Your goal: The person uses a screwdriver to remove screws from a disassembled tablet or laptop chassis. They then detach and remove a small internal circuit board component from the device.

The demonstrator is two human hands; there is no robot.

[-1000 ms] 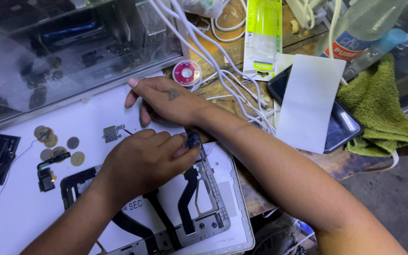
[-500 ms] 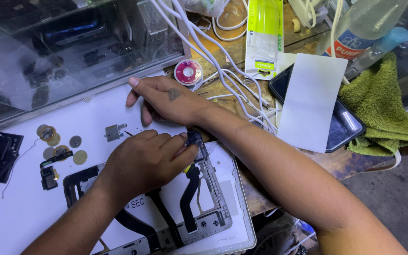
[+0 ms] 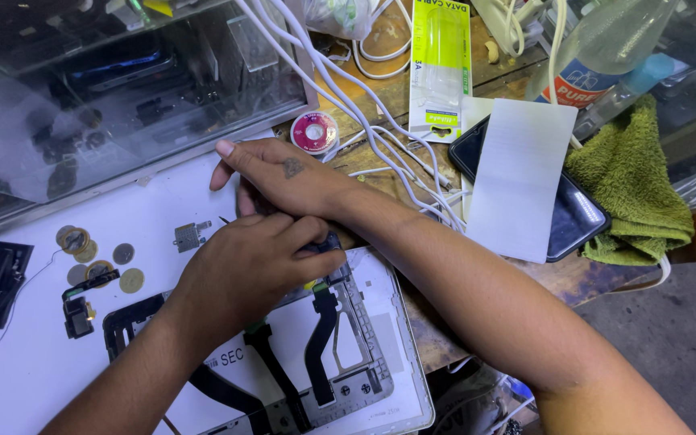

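**Hands on opened tablet, flex-cable area**

Left hand [image 3: 251,266] sits over the top edge of the opened white tablet shell with grey inner frame and black flex cables [image 3: 340,354], which lies at 6 o'clock on the white work surface [image 3: 42,370]. Its grip looks closed, thumb and fingers pinched on a small dark part at the frame's top edge; what exactly is pinched is hidden. Right hand [image 3: 283,173] lies flat at 12 o'clock of the left, fingers spread, palm down on the surface; grip open, holding nothing.

Doing it well, by my judgement: keep the flat hand bracing, work the pinch with small moves, pull along the cable rather than twisting, since the black flex strips look thin and easy to crease.

Packaging and labels:
- Long lime-green and clear cable package [image 3: 440,68] at 12 o'clock, upright among white cables [image 3: 364,121].
- Clear plastic bottle with red and blue label [image 3: 598,56] at 1 o'clock, tilted.
- Blank white paper sheet [image 3: 517,181] at 2 o'clock, lying on a dark phone [image 3: 577,217].
- Small pink solder-wire reel [image 3: 314,131] just above the right hand.
- Green towel [image 3: 630,189] at 3 o'clock.
- Loose coins [image 3: 98,258] at 9 o'clock.
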